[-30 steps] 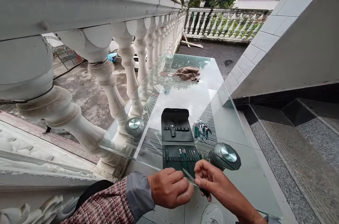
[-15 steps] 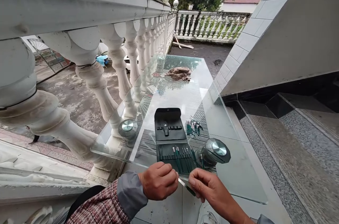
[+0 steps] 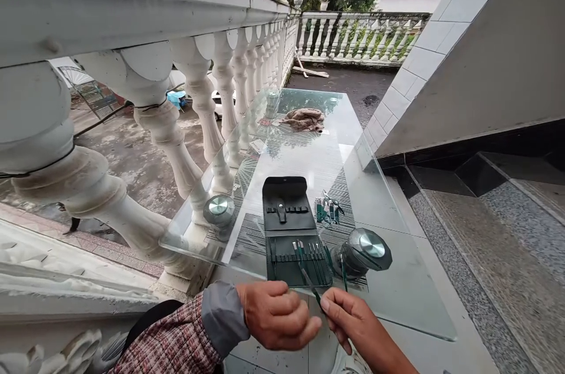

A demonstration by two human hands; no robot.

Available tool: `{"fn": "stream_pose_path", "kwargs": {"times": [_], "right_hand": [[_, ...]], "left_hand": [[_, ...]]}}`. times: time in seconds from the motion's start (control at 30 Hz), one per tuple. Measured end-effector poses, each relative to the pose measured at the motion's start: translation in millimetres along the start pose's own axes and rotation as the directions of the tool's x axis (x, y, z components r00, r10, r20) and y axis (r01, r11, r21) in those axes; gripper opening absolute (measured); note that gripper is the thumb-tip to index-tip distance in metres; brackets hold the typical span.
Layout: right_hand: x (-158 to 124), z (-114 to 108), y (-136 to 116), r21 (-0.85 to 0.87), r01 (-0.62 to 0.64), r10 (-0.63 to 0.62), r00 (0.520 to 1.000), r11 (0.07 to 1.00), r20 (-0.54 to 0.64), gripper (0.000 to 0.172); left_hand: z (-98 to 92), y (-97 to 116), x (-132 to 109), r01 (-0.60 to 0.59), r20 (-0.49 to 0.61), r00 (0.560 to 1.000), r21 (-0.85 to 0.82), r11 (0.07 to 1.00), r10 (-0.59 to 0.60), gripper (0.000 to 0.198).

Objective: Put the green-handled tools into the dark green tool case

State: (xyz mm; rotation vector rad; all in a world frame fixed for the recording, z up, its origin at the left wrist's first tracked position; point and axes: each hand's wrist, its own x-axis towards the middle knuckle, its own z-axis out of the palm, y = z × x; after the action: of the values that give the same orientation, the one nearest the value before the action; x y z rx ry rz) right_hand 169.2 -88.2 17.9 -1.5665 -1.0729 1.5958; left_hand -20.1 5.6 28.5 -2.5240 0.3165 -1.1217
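My right hand point(image 3: 348, 316) pinches a slim pedicure knife point(image 3: 311, 285) by its dark green handle, the metal blade pointing up and left over the front of a black tool case point(image 3: 289, 221). My left hand point(image 3: 280, 316) hovers just left of it, fingers loosely curled and apart from the knife, with nothing visible in them. The case lies unfolded on a glass table point(image 3: 397, 291). Several slim green-handled tools point(image 3: 315, 253) sit in the loops of its near half; the loops of the far half hold none.
Nail clippers and small tools point(image 3: 327, 210) lie right of the case. Round metal-topped table supports point(image 3: 371, 244) show at the right and left point(image 3: 219, 208). A crumpled brown cloth point(image 3: 304, 119) lies at the far end. White balusters point(image 3: 168, 138) border the left, steps point(image 3: 468, 215) the right.
My left hand has come off the blade and loosened its fingers. The knife in my right hand has turned so its blade points away, up toward the case. The view has shifted slightly.
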Motion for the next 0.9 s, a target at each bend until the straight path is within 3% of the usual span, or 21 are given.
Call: {"fn": "stream_pose_path", "kwargs": {"times": [0.13,0.3,0.53,0.9], "right_hand": [[5.6,17.9,-0.3,-0.033,-0.02,0.02,1.0,0.999,-0.008,0.05],[13.0,37.0,-0.5,-0.049,-0.063,0.061,0.998,0.997,-0.026,0.046],[22.1,45.7,6.0,-0.029,-0.099,0.097,0.994,0.995,-0.06,0.043],[24.7,58.8,-0.9,0.023,-0.019,0.021,0.994,1.0,-0.104,0.048]], "left_hand": [[4.2,7.0,-0.5,-0.087,0.016,0.996,-0.099,0.991,0.089,0.014],[5.6,7.5,-3.5,-0.043,-0.014,0.999,-0.139,0.989,0.042,0.027],[-0.4,5.8,-8.1,-0.03,0.018,0.999,-0.148,0.989,0.033,0.029],[-1.8,5.4,-9.7,-0.038,0.091,0.995,-0.119,0.992,0.049,0.027]]}}
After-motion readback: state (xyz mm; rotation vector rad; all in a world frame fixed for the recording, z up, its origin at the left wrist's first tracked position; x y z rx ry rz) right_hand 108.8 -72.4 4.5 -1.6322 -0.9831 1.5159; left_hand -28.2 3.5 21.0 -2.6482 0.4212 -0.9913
